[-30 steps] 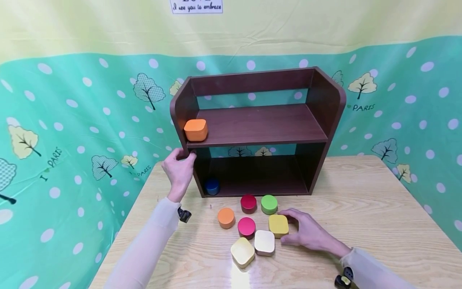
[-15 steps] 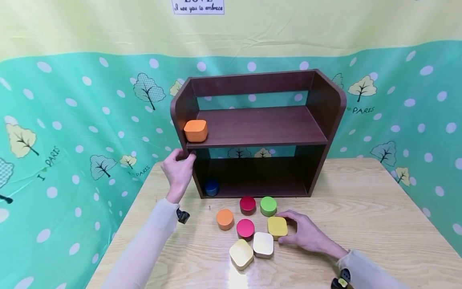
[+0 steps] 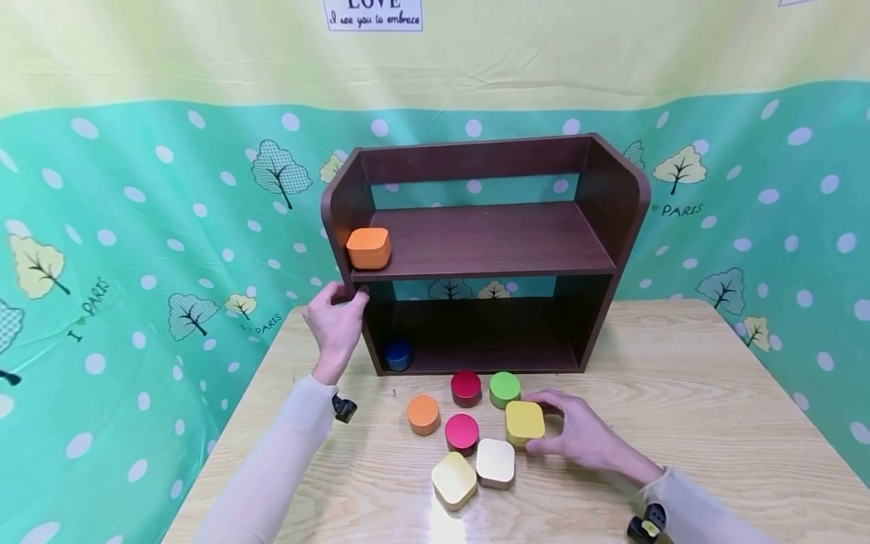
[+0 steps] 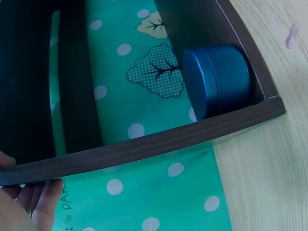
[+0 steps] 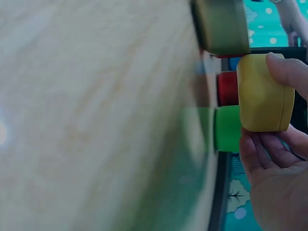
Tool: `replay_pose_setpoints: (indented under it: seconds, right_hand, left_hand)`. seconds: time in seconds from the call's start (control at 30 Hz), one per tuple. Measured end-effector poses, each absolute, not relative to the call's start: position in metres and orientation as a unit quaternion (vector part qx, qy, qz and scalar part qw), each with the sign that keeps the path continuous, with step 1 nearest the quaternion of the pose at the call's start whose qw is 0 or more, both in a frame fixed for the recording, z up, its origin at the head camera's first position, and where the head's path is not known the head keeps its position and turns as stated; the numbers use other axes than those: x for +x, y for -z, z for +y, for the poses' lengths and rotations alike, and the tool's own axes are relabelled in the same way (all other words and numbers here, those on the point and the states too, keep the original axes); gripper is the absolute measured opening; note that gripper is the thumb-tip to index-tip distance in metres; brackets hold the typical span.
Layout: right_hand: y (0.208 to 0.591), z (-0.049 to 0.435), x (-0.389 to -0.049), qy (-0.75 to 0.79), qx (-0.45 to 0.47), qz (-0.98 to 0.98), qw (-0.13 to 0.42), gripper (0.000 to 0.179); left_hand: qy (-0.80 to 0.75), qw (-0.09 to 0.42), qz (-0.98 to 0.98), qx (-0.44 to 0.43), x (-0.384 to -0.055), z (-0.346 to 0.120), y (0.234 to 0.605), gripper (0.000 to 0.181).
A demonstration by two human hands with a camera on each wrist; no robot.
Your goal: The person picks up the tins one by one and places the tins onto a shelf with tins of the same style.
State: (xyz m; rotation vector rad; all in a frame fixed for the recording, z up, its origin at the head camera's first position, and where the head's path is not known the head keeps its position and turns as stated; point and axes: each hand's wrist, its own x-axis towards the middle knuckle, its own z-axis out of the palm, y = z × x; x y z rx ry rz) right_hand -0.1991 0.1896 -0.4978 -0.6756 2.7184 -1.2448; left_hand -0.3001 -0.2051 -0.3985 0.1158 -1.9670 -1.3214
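My right hand point(image 3: 581, 438) pinches a yellow rounded-square tin point(image 3: 524, 420) between thumb and fingers. In the right wrist view the yellow tin point(image 5: 261, 94) shows a gap between its base and the tabletop. A round green tin point(image 3: 504, 387) is just behind it, and a white square tin point(image 3: 495, 460) in front to the left. With thumb inside and fingers outside, my left hand point(image 3: 336, 321) grips the left side panel of a dark brown two-tier shelf point(image 3: 489, 234). A round blue tin point(image 4: 226, 79) stands in the lower tier's left corner, an orange square tin point(image 3: 369, 249) on the upper tier's left.
On the wooden table point(image 3: 680, 393), before the shelf, are a dark red round tin point(image 3: 466, 386), a pink-red round tin point(image 3: 462, 431), an orange round tin point(image 3: 424, 413) and a cream square tin point(image 3: 454, 480). A patterned green curtain point(image 3: 136, 227) hangs behind and beside the table.
The yellow tin has risen slightly in my right hand's grip. My left hand stays on the shelf panel. The head view has tilted up a little.
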Motion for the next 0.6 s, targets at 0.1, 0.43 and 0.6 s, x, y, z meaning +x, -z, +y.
replay_pose_setpoints:
  seconds: [0.1, 0.43, 0.6]
  right_hand:
    - [0.490, 0.189, -0.200, 0.407, -0.227, 0.884, 0.046, 0.069]
    - [0.453, 0.184, -0.200, 0.397, -0.269, 0.877, 0.019, 0.064]
    - [0.429, 0.180, -0.205, 0.408, -0.310, 0.859, -0.012, 0.060]
  left_hand:
    - [0.517, 0.376, -0.768, 0.045, -0.300, -0.206, 0.398, 0.018]
    - [0.518, 0.375, -0.768, 0.044, -0.299, -0.206, 0.399, 0.018]
    - [0.515, 0.375, -0.769, 0.045, -0.299, -0.205, 0.400, 0.017]
